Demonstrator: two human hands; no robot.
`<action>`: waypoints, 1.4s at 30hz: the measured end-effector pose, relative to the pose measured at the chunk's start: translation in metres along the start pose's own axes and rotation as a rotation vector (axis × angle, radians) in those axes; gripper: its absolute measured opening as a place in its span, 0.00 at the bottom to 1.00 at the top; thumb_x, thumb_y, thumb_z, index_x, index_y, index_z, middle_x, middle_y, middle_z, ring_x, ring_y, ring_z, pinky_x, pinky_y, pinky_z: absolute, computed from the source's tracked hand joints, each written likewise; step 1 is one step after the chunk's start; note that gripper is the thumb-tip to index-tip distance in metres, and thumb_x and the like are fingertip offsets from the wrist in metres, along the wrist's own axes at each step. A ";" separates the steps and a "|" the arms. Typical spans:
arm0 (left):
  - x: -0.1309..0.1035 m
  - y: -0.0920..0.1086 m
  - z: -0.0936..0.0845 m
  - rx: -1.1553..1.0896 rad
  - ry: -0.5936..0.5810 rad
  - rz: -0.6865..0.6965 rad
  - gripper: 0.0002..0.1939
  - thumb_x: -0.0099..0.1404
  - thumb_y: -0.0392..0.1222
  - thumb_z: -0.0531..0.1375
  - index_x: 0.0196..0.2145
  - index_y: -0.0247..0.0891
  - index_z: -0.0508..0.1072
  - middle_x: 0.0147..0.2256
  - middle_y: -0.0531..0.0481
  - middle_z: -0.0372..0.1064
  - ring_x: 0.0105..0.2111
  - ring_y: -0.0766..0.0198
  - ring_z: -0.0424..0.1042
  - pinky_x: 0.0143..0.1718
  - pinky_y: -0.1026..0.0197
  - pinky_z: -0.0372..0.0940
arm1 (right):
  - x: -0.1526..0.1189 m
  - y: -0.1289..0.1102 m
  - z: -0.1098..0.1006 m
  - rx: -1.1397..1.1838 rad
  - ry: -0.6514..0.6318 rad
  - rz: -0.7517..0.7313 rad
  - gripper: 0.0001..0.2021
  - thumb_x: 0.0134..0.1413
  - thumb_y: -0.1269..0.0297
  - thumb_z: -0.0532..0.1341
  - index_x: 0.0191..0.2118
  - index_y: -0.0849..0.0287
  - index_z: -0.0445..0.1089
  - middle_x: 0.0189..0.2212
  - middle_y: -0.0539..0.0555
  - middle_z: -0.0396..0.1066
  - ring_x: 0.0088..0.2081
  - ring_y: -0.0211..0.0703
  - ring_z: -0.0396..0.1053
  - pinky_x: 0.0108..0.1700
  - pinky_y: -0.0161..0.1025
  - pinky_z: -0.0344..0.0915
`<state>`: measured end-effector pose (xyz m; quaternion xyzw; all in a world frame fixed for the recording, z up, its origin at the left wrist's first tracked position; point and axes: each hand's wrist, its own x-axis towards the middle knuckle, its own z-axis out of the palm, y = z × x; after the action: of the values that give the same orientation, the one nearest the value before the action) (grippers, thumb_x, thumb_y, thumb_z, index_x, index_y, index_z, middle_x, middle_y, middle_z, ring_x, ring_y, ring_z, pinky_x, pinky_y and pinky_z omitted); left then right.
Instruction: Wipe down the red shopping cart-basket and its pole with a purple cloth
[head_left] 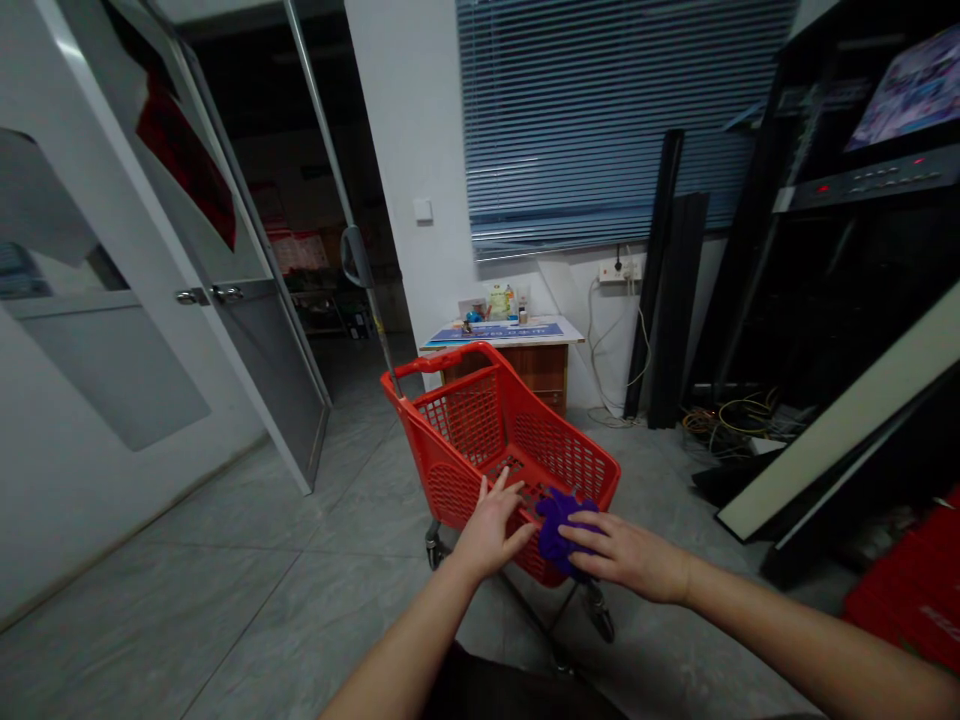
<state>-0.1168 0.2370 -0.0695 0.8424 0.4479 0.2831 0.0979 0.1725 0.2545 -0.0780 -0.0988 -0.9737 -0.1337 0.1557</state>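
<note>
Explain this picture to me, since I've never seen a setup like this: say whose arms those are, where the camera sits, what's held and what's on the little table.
There is no machine here, just a person's two bare hands. The one picture comes from a camera worn on that person's head, looking forward and down, so the forearms enter from the bottom and right.

In front stands a red shopping cart on wheels. The left hand, fingers spread, appears to rest on its near rim. The right hand lies over a bunched purple cloth at the same end; how firmly it grips is hard to tell.

Behind, the small table bears a blue-and-white printed sheet and some small containers, too small to identify.
</note>
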 end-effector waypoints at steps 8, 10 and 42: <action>0.001 -0.018 -0.003 -0.026 0.002 -0.012 0.18 0.69 0.55 0.55 0.47 0.40 0.72 0.60 0.43 0.63 0.68 0.47 0.42 0.65 0.34 0.31 | 0.009 0.000 0.008 0.090 -0.088 0.153 0.25 0.62 0.65 0.57 0.64 0.48 0.58 0.63 0.57 0.59 0.64 0.55 0.52 0.61 0.63 0.55; 0.003 -0.021 -0.005 -0.039 0.002 -0.028 0.17 0.69 0.54 0.55 0.47 0.41 0.72 0.60 0.43 0.64 0.68 0.48 0.42 0.65 0.34 0.30 | 0.019 -0.002 0.014 0.110 -0.087 0.183 0.31 0.59 0.63 0.61 0.67 0.48 0.53 0.63 0.58 0.58 0.66 0.58 0.47 0.62 0.67 0.50; -0.053 0.054 0.025 0.289 -0.015 -0.028 0.49 0.62 0.69 0.56 0.68 0.33 0.49 0.65 0.32 0.51 0.67 0.43 0.45 0.67 0.36 0.34 | 0.021 -0.058 0.021 -0.093 0.080 0.229 0.26 0.61 0.70 0.57 0.64 0.52 0.58 0.60 0.61 0.63 0.65 0.56 0.52 0.62 0.69 0.50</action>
<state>-0.0881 0.1649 -0.0876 0.8436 0.4948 0.2081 -0.0171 0.1341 0.2089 -0.1034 -0.2109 -0.9419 -0.1638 0.2037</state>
